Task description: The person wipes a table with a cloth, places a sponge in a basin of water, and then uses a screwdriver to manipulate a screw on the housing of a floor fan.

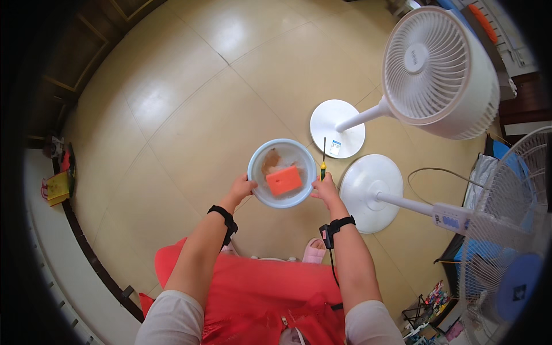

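Note:
Between my hands is a round light blue basin [282, 204]. An orange-red sponge [285, 180] with a small dark hole lies inside it, over something whitish and see-through, with a brown patch [271, 158] beside it; I cannot make out what these are. My left hand [242, 188] is closed on the basin's left rim. Gripping the right rim is my right hand [325, 190], which also holds a screwdriver [323, 168] with a yellow and black handle, its shaft pointing away from me. Both wrists wear black straps.
At the right stand a white fan [428, 66] with a round base [326, 118], and a second fan's base [372, 192], whose pole leads to a wire grille [512, 201]. A cable [440, 169] runs behind it. Tiled floor [184, 132] spreads ahead. A yellow bag [57, 188] sits by the left wall.

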`<action>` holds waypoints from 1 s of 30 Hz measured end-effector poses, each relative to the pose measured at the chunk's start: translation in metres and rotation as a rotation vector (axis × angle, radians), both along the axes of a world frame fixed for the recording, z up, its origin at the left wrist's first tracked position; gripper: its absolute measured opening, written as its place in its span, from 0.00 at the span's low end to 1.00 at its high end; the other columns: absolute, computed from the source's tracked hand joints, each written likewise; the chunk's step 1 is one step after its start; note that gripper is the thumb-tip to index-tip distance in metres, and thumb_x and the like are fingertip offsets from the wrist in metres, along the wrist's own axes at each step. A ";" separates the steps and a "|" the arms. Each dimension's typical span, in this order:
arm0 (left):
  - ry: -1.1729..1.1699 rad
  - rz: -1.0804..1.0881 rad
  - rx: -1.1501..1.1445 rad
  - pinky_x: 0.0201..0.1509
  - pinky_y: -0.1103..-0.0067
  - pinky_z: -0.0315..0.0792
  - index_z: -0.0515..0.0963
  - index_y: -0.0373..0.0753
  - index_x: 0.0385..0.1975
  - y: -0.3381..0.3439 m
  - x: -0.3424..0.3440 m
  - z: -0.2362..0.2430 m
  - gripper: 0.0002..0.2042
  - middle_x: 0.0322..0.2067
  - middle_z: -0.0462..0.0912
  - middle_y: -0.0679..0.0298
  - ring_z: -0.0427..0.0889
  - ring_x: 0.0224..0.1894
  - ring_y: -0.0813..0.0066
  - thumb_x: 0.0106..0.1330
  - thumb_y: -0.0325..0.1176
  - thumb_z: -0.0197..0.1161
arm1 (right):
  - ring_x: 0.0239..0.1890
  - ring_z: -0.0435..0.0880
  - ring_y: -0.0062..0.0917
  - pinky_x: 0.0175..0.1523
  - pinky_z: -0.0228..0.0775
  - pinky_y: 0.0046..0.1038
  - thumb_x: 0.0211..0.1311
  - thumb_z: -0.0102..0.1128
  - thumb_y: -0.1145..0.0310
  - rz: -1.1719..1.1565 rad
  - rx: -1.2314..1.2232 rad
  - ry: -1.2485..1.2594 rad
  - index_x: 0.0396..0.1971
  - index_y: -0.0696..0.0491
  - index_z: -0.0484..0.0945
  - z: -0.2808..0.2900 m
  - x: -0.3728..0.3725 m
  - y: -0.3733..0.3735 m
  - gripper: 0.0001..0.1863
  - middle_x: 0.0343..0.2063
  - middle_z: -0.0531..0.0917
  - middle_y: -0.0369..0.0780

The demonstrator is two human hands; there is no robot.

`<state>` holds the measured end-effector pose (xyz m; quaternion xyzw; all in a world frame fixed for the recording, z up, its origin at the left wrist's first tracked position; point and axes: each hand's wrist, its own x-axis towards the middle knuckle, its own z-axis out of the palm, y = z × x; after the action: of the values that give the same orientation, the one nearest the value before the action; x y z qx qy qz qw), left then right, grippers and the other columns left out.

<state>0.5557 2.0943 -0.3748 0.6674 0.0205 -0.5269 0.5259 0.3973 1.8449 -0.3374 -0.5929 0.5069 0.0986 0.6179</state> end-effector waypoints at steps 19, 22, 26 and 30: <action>0.100 -0.081 0.051 0.40 0.68 0.79 0.70 0.39 0.51 -0.020 0.013 -0.175 0.19 0.40 0.78 0.60 0.81 0.38 0.66 0.58 0.23 0.55 | 0.41 0.79 0.30 0.40 0.78 0.38 0.55 0.56 0.72 0.009 0.089 0.032 0.41 0.50 0.59 -0.162 -0.007 -0.014 0.17 0.39 0.72 0.39; 0.098 -0.047 0.023 0.39 0.69 0.79 0.70 0.40 0.51 -0.019 0.008 -0.177 0.18 0.40 0.78 0.59 0.80 0.38 0.66 0.58 0.26 0.57 | 0.37 0.80 0.28 0.33 0.79 0.35 0.51 0.57 0.73 -0.022 0.049 0.013 0.42 0.52 0.61 -0.163 -0.008 -0.015 0.19 0.36 0.75 0.40; -0.021 -0.195 0.328 0.44 0.64 0.77 0.69 0.38 0.55 -0.029 0.005 -0.162 0.23 0.45 0.77 0.52 0.80 0.44 0.58 0.58 0.33 0.59 | 0.37 0.81 0.32 0.31 0.78 0.36 0.49 0.58 0.68 0.019 -0.101 0.015 0.44 0.57 0.65 -0.157 -0.007 -0.018 0.21 0.37 0.78 0.44; -0.256 -0.288 0.483 0.54 0.65 0.72 0.65 0.27 0.57 -0.054 0.003 -0.111 0.33 0.52 0.74 0.42 0.77 0.53 0.50 0.54 0.41 0.62 | 0.36 0.82 0.36 0.31 0.76 0.35 0.47 0.59 0.63 0.136 -0.329 0.103 0.44 0.63 0.69 -0.116 -0.005 -0.028 0.25 0.34 0.80 0.49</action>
<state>0.5589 2.0404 -0.4862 0.8302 -0.0161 -0.4874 0.2702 0.3925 1.8164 -0.4538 -0.7130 0.5059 0.0861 0.4777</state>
